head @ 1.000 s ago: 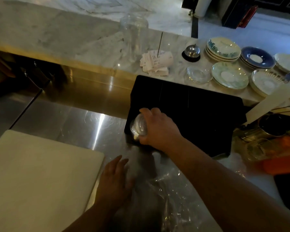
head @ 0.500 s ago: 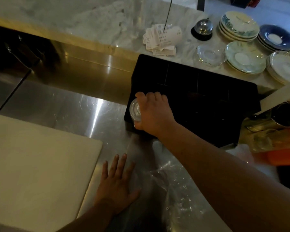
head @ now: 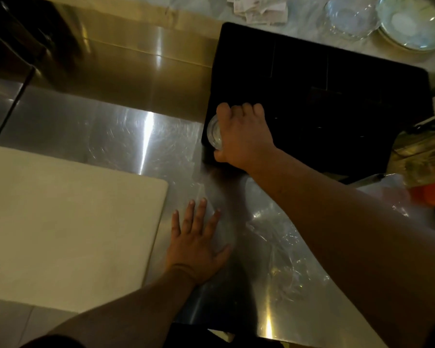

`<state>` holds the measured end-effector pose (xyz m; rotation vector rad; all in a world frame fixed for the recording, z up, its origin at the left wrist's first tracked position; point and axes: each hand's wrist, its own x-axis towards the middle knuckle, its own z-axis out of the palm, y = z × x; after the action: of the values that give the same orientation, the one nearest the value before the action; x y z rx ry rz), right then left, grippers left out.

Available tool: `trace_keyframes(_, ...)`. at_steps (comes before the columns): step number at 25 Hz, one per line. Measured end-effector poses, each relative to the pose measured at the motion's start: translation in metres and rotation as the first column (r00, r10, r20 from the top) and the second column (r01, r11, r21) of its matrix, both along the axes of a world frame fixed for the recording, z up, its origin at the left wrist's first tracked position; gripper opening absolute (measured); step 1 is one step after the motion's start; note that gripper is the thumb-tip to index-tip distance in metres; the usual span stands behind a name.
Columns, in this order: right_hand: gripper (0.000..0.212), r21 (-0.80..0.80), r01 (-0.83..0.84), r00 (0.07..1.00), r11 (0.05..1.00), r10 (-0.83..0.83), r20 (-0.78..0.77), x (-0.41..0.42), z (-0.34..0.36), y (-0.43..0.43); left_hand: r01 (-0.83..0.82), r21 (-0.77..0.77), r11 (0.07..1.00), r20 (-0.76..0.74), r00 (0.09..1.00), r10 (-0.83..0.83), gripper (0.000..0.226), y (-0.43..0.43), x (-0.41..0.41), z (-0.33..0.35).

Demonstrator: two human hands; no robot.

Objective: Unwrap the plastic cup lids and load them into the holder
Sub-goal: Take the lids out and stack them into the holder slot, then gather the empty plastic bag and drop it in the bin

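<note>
Gripping a stack of clear plastic lids [head: 214, 131], the right hand [head: 244, 136] wraps it from above, fingers curled over the far edge and thumb under the near edge, so only the round left end of the stack shows past the knuckles. Stack sits at the near-left corner of the black holder [head: 337, 96], about 9 o'clock from the holder's middle, apparently going down into a slot there; whether it has bottomed out is hidden by the hand.

Left hand [head: 199, 239] lies flat and spread on the steel counter [head: 98, 126], palm down, clasping nothing, at roughly 6 o'clock from the stack and well apart from it. Its fingertips look to rest on clear film; hard to be sure.

Loose plastic wrap [head: 281, 247] lies crumpled at 3 o'clock of the left hand, partly under the right forearm. White cutting board [head: 68, 222] at 9 o'clock of the left hand.

Handling judgement: lids are light, thin, springy and slick; a nested stack can fan or slide apart if pinched at one end. Best hold is around the rims across the stack's length, squeezing gently since thin plastic may crack or dent.
</note>
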<state>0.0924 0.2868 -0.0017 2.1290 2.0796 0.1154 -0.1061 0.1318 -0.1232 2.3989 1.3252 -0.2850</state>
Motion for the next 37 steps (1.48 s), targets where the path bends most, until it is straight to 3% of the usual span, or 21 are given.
trace_keyframes(9, 0.068, 0.143, -0.095, 0.993, 0.985, 0.105, -0.060, 0.009, -0.019, -0.030, -0.019, 0.121, 0.993, 0.088, 0.996, 0.009, 0.094, -0.004, 0.001, -0.016)
trace_keyframes(14, 0.076, 0.093, -0.085, 0.996, 0.992, 0.085, 0.002, 0.008, -0.019, -0.044, -0.035, 0.171, 0.985, 0.072, 0.997, 0.023, 0.092, -0.007, -0.001, -0.027)
trace_keyframes(17, 0.074, 0.086, -0.094, 0.994, 0.992, 0.098, -0.045, 0.007, -0.019, -0.045, -0.040, 0.191, 0.981, 0.053, 0.998, 0.031, 0.091, -0.009, -0.001, -0.028)
trace_keyframes(24, 0.090, -0.056, -0.095, 0.994, 0.994, 0.091, -0.059, 0.013, -0.022, -0.051, -0.055, 0.243, 0.968, 0.057, 0.997, 0.043, 0.090, -0.011, 0.001, -0.029)
trace_keyframes(27, 0.094, -0.024, -0.101, 0.990, 0.995, 0.098, -0.102, 0.012, -0.005, -0.049, -0.053, 0.255, 0.965, 0.059, 0.998, 0.039, 0.089, -0.011, 0.000, -0.030)
trace_keyframes(30, 0.090, 0.062, -0.120, 0.961, 0.991, 0.131, -0.244, 0.024, 0.013, -0.077, -0.057, 0.247, 0.967, 0.056, 0.997, 0.044, 0.089, -0.011, 0.002, -0.027)
trace_keyframes(34, 0.072, 0.152, 0.072, 0.904, 0.986, 0.000, -0.428, 0.066, 0.019, -0.181, -0.052, 0.209, 0.977, 0.029, 0.998, 0.046, 0.091, -0.012, 0.003, -0.018)
trace_keyframes(37, 0.073, 0.157, 0.346, 0.852, 0.925, -0.240, -0.465, 0.109, 0.009, -0.266, -0.041, 0.194, 0.980, 0.037, 0.999, 0.035, 0.093, -0.010, 0.001, -0.018)
